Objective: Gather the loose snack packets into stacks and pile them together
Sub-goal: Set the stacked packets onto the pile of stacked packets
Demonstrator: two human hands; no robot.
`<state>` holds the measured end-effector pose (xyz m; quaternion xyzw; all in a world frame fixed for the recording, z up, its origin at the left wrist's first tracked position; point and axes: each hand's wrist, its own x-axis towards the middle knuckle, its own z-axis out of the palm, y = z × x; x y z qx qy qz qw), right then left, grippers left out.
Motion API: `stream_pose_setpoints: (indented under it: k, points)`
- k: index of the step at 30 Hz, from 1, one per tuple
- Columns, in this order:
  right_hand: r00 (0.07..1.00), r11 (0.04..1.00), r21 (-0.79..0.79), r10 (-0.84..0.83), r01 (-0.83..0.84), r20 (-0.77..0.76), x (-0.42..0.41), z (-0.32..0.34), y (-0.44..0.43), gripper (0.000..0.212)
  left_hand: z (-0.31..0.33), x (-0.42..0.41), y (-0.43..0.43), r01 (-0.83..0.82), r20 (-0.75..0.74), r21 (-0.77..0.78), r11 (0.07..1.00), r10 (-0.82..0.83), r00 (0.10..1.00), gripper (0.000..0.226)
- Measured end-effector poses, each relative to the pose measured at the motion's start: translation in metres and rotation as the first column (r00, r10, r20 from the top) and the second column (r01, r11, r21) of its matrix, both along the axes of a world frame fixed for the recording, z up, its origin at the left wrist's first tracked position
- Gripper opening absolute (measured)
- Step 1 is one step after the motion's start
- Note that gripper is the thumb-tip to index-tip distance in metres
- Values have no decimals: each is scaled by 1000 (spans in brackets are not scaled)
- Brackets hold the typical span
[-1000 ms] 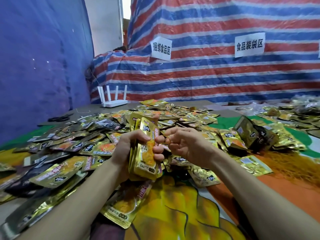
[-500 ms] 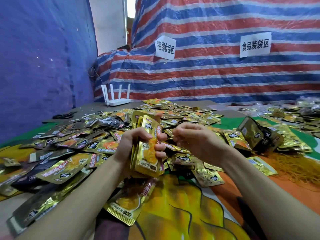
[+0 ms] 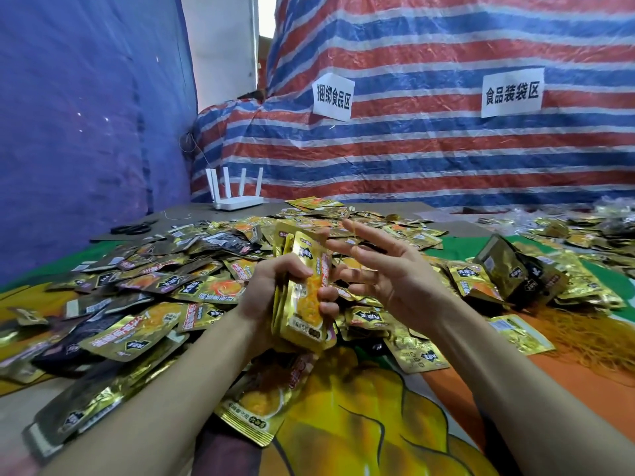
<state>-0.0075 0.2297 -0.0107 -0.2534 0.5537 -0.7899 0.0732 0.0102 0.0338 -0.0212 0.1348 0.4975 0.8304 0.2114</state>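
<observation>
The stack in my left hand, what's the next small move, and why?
Probably close the right hand over the top of the stack, to square or bind it. The left hand grips it upright, and the right hand's fingers are spread open just beside it, holding no packet.

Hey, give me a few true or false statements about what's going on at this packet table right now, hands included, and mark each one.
1. The left hand grips a stack of packets held upright. True.
2. The right hand is clenched into a fist. False: its fingers are spread open beside the stack.
3. A white router stands at the far side of the table. True.
4. Every packet on the table is already stacked. False: many loose packets lie scattered around the hands.
5. The striped tarp is bare. False: two paper signs hang on it.
</observation>
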Motion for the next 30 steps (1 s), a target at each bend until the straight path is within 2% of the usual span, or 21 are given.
stream_pose_setpoints:
  k: [3,5,7,9,11,14,15,17,19,20,21,24,26,28,30]
  points:
    - [996,993,85,-81,83,-26,4,-2,-3,60,2,3,6,-108,47,124,986,103,994,42]
    - [993,983,145,-109,116,-51,9,-4,-9,64,1,-2,9,-327,96,124,937,317,944,30]
    - [989,971,194,-123,137,-82,13,-7,-17,66,-3,-10,6,-555,90,101,826,548,832,22]
    - [976,947,259,-153,190,-156,19,-10,-26,62,-6,-18,3,-690,109,110,716,681,724,42]
    - [954,916,314,-178,251,-242,24,-13,-36,58,-5,-22,1,-755,152,155,637,740,656,60]
    - [878,825,404,-208,394,-431,31,-17,-50,60,-1,-21,-2,-816,196,206,540,794,575,64]
    - [848,798,412,-219,441,-483,32,-18,-54,61,-1,-21,-2,-817,198,206,538,795,574,63]
    - [788,772,375,-250,513,-563,35,-20,-62,62,-3,-18,2,-783,195,182,594,759,621,55]
    - [719,755,313,-287,576,-632,37,-21,-67,63,-5,-13,7,-701,163,169,693,682,713,36]
    - [694,752,283,-304,596,-653,38,-22,-68,64,-6,-12,11,-642,132,186,744,628,767,33]
    - [680,754,257,-320,604,-659,38,-22,-67,64,-8,-12,13,-578,104,206,789,570,815,41]
    - [653,753,192,-380,630,-655,34,-21,-63,67,-12,-11,20,-444,70,238,864,441,895,51]
    - [636,749,171,-390,639,-666,32,-20,-60,82,-11,-10,22,-417,75,214,883,411,908,50]
    - [661,759,206,-360,618,-658,29,-20,-57,99,-10,-8,23,-399,104,193,896,386,917,50]
    - [708,764,274,-315,585,-633,26,-20,-53,103,-10,-7,21,-396,130,186,899,377,917,47]
